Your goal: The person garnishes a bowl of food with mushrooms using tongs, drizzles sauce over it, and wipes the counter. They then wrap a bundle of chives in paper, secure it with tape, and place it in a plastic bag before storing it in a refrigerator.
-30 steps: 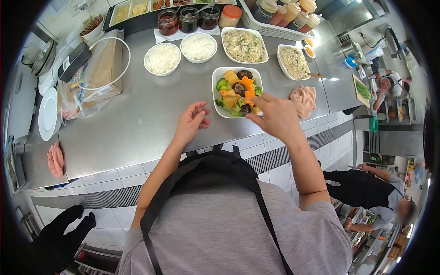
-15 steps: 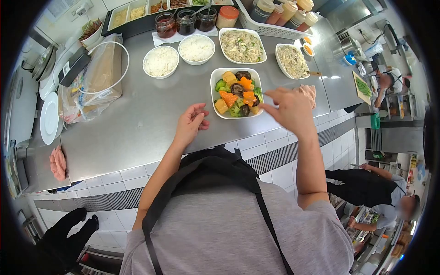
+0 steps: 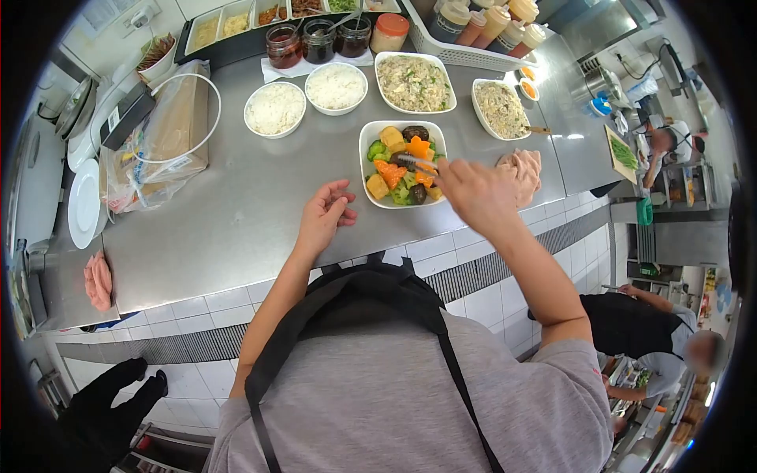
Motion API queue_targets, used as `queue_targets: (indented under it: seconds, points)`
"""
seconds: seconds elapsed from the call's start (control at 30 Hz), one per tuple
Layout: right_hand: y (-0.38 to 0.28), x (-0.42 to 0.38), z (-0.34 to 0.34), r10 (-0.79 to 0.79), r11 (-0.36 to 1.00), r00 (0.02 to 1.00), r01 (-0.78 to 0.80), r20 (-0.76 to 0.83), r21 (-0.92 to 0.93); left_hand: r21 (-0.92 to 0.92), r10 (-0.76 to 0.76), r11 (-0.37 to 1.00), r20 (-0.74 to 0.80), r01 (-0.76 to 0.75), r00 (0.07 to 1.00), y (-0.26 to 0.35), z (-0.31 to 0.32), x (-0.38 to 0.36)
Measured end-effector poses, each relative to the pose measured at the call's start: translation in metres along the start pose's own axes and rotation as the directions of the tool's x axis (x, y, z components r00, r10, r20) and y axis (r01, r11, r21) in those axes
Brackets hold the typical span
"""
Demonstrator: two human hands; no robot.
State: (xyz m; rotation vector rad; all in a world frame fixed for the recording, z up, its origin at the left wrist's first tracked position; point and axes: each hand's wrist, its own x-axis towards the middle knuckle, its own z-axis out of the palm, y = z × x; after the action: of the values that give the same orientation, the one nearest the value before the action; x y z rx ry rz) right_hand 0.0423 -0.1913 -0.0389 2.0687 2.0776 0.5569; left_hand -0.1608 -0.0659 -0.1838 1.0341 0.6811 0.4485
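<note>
A square white bowl (image 3: pixel 366 169) holds broccoli, carrot shapes, mushrooms and golden cubes near the counter's front edge. My right hand (image 3: pixel 471 191) is at its right side, fingers closed round metal tongs (image 3: pixel 418 162) whose tips reach a mushroom in the middle of the bowl. To the bowl's left, my left hand (image 3: pixel 328 213) hovers over the counter, palm turned inward, fingers apart and holding nothing. Two bowls of white rice (image 3: pixel 274 109) (image 3: pixel 337 86) and two dishes of fried rice (image 3: pixel 412 83) (image 3: pixel 501 109) stand behind.
Jars (image 3: pixel 318 41) and a bottle basket (image 3: pixel 465 54) line the back. A pink cloth (image 3: pixel 520 175) lies right, another (image 3: pixel 98 281) left. A bag (image 3: pixel 165 134) and plates (image 3: pixel 84 203) stand left. Co-workers (image 3: pixel 623 325) (image 3: pixel 670 150) are at the right; another person's legs (image 3: pixel 106 406) show lower left.
My right hand has moved left and over the bowl's edge, and tongs now show in it. The co-worker at lower right has shifted slightly. My left hand has barely moved.
</note>
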Motion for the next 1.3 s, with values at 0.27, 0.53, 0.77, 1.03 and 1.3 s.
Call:
queue_targets:
  seconds: [0.27, 0.53, 0.77, 1.03, 1.3]
  points:
    - [0.001, -0.017, -0.022, 0.114, 0.931, 0.992, -0.123, 0.046, 0.345, -0.006, -0.009, 1.000, -0.004, 0.009, 1.000, 0.000, 0.001, 0.000]
    - [0.090, 0.029, 0.046, 0.293, 0.688, 0.891, -0.449, 0.347, 0.570, 0.009, 0.012, 1.000, -0.018, -0.012, 1.000, 0.000, 0.002, 0.000]
    - [0.077, 0.032, 0.044, 0.123, 0.944, 0.988, -0.144, 0.088, 0.297, 0.001, 0.033, 0.999, -0.051, -0.033, 0.998, 0.000, 0.004, -0.005]
    - [0.075, 0.006, 0.046, -0.200, 0.966, 0.977, 0.209, -0.069, 0.151, 0.021, 0.021, 1.000, -0.035, -0.020, 0.999, -0.001, 0.003, -0.002]
    - [0.104, 0.012, 0.040, -0.033, 0.916, 0.993, -0.017, 0.117, 0.401, 0.033, 0.015, 0.999, -0.030, -0.014, 0.999, 0.001, 0.003, -0.001]
